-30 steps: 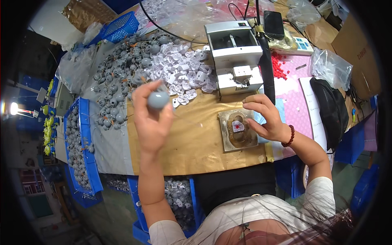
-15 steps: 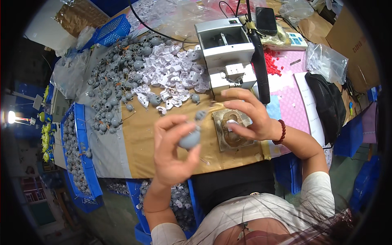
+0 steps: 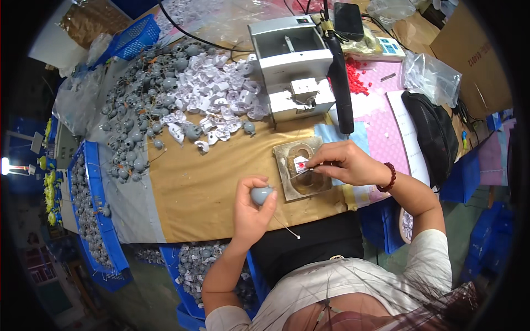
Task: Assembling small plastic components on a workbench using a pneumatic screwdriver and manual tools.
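From where I stand, I see the person's left hand [image 3: 249,214] closed around a smooth grey ball-shaped part [image 3: 261,195], with the thumb on its right side and the curled fingers on its left. The ball is above the brown covering sheet [image 3: 193,193], near the front edge of the table. A thin pale wire with a small white end [image 3: 287,227] stretches down and to the right beside this hand.

The right hand [image 3: 349,163] has its thumb and forefinger pressed together on a thin dark strand [image 3: 298,175]; its exact kind is too small to tell. These fingertips are above a square metal block with an oval hollow [image 3: 292,193]. In this hollow sits a small white plastic piece with a red centre [image 3: 300,164], just beside the fingertips.

The left forearm rises almost straight from below. The right arm is bent at the elbow, and its forearm, with a dark red bead bracelet [image 3: 391,177], points to the left.
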The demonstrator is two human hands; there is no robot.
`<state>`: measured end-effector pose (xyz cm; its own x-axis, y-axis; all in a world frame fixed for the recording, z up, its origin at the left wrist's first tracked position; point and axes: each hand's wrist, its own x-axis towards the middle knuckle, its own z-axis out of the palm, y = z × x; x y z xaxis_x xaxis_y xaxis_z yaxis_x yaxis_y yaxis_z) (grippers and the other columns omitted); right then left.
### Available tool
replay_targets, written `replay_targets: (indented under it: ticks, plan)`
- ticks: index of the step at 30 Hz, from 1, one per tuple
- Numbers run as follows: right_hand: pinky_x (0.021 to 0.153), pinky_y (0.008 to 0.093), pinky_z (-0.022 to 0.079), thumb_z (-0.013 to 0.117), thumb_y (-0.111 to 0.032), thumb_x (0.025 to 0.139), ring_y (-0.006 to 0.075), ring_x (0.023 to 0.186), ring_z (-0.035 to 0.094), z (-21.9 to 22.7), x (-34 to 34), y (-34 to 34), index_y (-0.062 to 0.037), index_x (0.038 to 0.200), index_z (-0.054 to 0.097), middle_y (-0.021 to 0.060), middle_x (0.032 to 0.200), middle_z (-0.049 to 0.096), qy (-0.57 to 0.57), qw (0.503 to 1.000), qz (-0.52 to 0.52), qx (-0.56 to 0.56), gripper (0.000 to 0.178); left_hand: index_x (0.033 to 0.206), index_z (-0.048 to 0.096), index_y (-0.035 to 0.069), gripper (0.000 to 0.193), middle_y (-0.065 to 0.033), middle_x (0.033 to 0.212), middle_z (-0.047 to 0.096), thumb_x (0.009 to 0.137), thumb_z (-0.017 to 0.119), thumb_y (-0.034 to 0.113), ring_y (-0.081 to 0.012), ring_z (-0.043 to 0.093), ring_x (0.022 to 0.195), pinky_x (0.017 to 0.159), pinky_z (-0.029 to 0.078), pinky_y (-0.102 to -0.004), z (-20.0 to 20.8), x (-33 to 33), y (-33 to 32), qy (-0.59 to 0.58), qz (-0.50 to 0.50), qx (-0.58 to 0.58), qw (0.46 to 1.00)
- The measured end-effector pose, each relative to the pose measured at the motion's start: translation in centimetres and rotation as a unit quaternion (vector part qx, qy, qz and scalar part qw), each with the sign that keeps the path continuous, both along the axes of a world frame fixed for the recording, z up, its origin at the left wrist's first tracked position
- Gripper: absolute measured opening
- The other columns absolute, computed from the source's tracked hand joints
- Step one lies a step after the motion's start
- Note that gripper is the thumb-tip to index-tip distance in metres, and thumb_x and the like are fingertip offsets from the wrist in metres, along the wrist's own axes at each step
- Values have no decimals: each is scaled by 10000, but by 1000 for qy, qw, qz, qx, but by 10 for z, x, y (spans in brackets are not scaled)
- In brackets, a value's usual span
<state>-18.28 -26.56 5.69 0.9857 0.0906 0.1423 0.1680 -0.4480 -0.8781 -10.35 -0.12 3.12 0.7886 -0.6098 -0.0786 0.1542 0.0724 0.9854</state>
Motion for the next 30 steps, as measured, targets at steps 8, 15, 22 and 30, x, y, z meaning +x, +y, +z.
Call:
replay_targets:
  ticks: [8, 15, 22, 30]
  plan:
    - [664, 356, 546, 660, -104, 729, 250, 861, 635, -39, -2, 11, -52, 1049, 686, 66, 943, 631, -166, 934, 22, -316, 325, 1003, 578, 26, 257, -155, 1090, 558, 800, 734, 2, -285, 603, 992, 858, 494, -357, -5, -20, -9, -269, -110, 143, 946]
    - [641, 330, 546, 689, -116, 725, 231, 825, 623, -40, 0, 20, -46, 1087, 697, 91, 1019, 634, -166, 915, 20, -367, 369, 993, 607, 22, 223, -140, 1079, 540, 807, 727, 7, -275, 605, 954, 815, 510, -345, -6, -19, -13, -263, -143, 155, 941]
    - [633, 323, 544, 686, -118, 721, 231, 827, 617, -56, -1, 12, -39, 1109, 683, 90, 1018, 626, -229, 918, 5, -325, 396, 986, 613, 25, 206, -130, 1071, 539, 811, 720, 9, -266, 603, 940, 803, 511, -341, -5, -18, -14, -257, -149, 156, 942]
    - [644, 326, 550, 656, -127, 735, 240, 838, 618, -31, 2, 24, -7, 1124, 665, 89, 1008, 605, -139, 906, 42, -398, 407, 995, 614, 19, 206, -122, 1054, 540, 815, 716, 26, -258, 605, 913, 770, 514, -340, -5, -13, -14, -265, -155, 170, 936]
